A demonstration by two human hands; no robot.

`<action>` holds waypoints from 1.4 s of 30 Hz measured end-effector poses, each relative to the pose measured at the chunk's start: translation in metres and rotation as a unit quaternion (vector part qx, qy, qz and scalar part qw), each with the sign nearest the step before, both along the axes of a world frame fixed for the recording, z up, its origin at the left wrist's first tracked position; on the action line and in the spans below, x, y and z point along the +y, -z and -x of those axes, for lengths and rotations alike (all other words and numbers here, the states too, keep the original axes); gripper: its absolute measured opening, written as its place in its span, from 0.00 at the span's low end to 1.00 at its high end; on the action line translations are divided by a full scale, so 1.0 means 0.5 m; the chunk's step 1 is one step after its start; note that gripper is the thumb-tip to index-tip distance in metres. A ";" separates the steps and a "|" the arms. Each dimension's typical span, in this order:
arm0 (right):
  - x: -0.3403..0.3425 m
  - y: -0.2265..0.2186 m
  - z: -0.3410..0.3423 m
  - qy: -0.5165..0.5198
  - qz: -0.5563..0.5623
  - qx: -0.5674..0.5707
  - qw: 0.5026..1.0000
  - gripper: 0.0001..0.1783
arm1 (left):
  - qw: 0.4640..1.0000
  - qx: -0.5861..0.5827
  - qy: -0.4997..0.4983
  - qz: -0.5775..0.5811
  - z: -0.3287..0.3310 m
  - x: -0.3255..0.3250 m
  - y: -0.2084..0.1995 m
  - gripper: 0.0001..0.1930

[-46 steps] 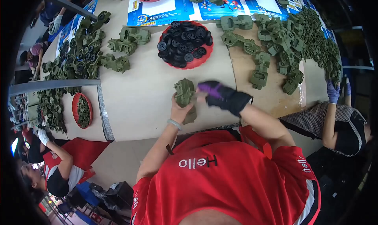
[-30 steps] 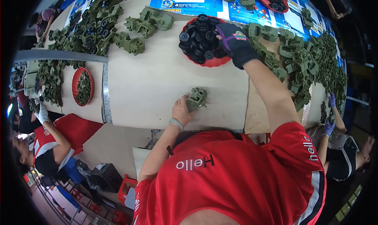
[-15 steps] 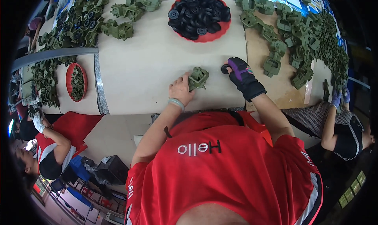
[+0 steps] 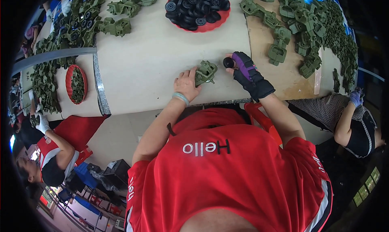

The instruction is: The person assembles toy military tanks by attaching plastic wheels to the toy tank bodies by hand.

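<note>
With its fingers closed on one side, my left hand (image 4: 186, 85) holds a green plastic toy vehicle body (image 4: 206, 72) low at the table's near part. To the right of it, my right hand (image 4: 249, 76), in a black and purple fingerless glove, pinches a small black toy wheel (image 4: 228, 62) between thumb and fingers. A gap of bare tabletop separates the wheel from the vehicle body. Beyond both hands, a red scalloped tray (image 4: 210, 28) carries a heap of black wheels (image 4: 196, 9).
Green vehicle bodies (image 4: 279, 45) lie along the right, with a pile of small green parts (image 4: 338, 37) past them. More bodies and wheeled ones (image 4: 83, 23) crowd the far left. A red basket (image 4: 68, 84) of small parts stands left beyond a grey strip. Co-workers sit on both sides.
The wheel in my right hand has turned and come slightly left, its rim now facing differently. My left hand still holds the vehicle body, which is tilted a little differently. The whole view has shifted slightly.
</note>
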State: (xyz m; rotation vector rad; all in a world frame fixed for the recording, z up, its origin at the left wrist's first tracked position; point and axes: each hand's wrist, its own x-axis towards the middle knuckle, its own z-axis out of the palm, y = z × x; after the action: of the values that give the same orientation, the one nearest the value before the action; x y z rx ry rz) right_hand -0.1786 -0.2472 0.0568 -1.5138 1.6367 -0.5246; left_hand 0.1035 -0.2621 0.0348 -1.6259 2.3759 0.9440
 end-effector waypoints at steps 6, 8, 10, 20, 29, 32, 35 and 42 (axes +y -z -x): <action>-0.025 -0.062 -0.047 -0.153 0.141 0.042 0.977 0.30 | 0.997 -0.038 0.050 0.039 0.024 0.020 0.010 0.34; -0.035 -0.062 -0.042 -0.179 0.133 0.035 0.974 0.29 | 0.995 -0.052 0.077 0.034 0.029 0.012 0.003 0.34; -0.039 -0.061 -0.038 -0.207 0.123 0.027 0.970 0.28 | 0.991 -0.063 0.100 0.058 0.028 0.006 -0.002 0.33; -0.100 -0.068 -0.057 -0.376 0.144 0.139 0.905 0.23 | 0.990 -0.073 0.108 0.060 0.028 -0.001 0.031 0.32; -0.109 -0.071 -0.056 -0.424 0.168 0.163 0.875 0.23 | 0.980 -0.072 0.169 0.072 0.016 -0.025 0.031 0.33; -0.106 -0.061 -0.056 -0.430 0.155 0.156 0.876 0.26 | 0.978 -0.064 0.183 0.077 0.018 -0.033 0.030 0.33; -0.083 -0.058 -0.055 -0.387 0.111 0.134 0.906 0.28 | 0.974 -0.066 0.204 0.070 0.019 -0.044 0.018 0.34; 0.030 -0.072 -0.106 -0.142 0.089 0.095 0.981 0.19 | 0.966 -0.021 0.175 0.187 0.005 -0.039 0.013 0.34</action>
State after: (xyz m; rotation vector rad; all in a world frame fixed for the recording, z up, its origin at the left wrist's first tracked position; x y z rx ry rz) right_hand -0.1255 -0.2321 0.0927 -1.9452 1.5085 -0.3861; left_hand 0.1008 -0.2816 0.0281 -1.2295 2.8077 0.4118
